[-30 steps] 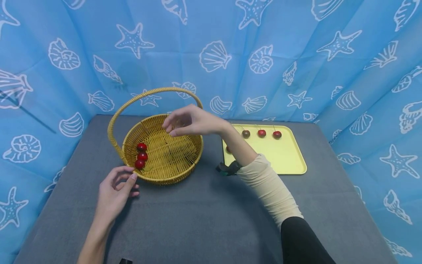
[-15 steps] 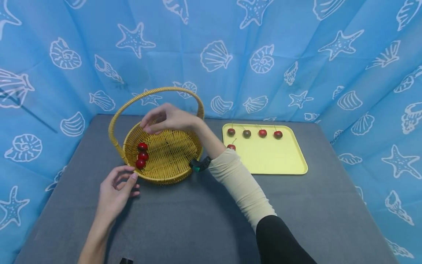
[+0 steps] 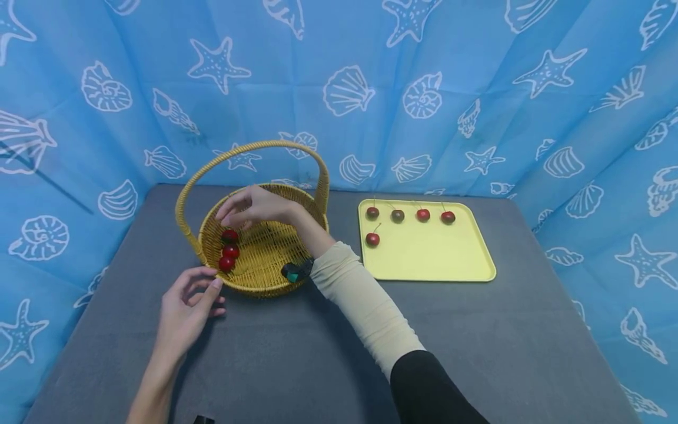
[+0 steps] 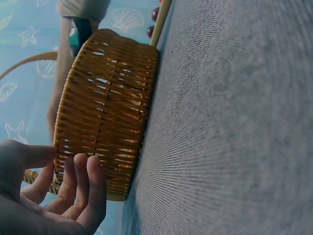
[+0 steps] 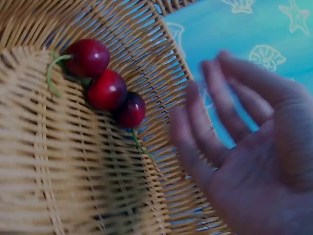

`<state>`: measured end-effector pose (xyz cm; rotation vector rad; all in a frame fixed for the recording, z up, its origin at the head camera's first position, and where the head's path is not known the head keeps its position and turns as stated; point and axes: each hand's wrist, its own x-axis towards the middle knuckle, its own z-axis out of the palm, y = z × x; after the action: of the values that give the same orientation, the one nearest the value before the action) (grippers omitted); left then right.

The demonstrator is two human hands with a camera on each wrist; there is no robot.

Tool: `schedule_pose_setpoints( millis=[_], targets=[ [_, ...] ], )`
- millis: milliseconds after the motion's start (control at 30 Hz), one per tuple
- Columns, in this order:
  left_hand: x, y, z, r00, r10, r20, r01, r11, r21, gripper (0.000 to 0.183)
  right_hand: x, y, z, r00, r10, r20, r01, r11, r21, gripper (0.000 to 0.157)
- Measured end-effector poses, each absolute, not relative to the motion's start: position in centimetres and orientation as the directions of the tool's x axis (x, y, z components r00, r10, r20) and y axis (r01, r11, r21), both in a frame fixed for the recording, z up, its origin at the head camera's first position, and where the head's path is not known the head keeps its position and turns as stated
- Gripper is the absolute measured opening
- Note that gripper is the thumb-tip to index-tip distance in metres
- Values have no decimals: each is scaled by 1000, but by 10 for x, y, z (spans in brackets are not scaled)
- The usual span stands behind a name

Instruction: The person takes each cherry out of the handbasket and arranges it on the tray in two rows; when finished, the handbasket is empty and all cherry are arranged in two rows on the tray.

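A yellow-brown wicker basket with a tall hoop handle stands on the table's left part. Three dark red cherries lie in a row against its inner left side; green stems show in the right wrist view. My left hand pinches the near left rim between thumb and fingers, its other fingers bent beside the outer wall. Over the basket is my right hand, just above and behind the cherries. Its fingers are loosely bent and apart from the thumb, with nothing seen between them.
To the right lies a pale yellow tray. Several cherries with stems sit on it, a row along the back and one cherry at its left. A blue shell-patterned curtain hangs behind the grey table.
My right hand has moved left across the basket and then lower, closer to the cherries inside. The left hand stays on the rim. The tray's left cherries have come into full view.
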<state>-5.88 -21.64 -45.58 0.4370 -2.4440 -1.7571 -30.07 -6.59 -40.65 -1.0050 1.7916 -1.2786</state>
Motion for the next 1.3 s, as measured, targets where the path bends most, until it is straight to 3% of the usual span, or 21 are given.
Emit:
schedule_pose_setpoints(
  millis=[333, 567, 733, 1300],
  targets=[
    [-59, -215, -454, -950, -298, -95, -185, 289, 939, 37, -298, -70, -432, -453, -858, -243, -128, 333, -934, 39],
    [-59, -216, -453, -951, -289, -112, -199, 292, 935, 39, -292, -69, -433, -372, -881, -292, -140, 365, -921, 50],
    [-59, -217, -454, -949, -290, -121, -205, 280, 938, 38, -292, -69, -434, -335, -884, -325, -153, 392, -907, 49],
    [-59, -218, -457, -955, -282, -92, -176, 288, 941, 37, -298, -67, -429, -444, -874, -197, -285, 346, -894, 37]
  ],
)
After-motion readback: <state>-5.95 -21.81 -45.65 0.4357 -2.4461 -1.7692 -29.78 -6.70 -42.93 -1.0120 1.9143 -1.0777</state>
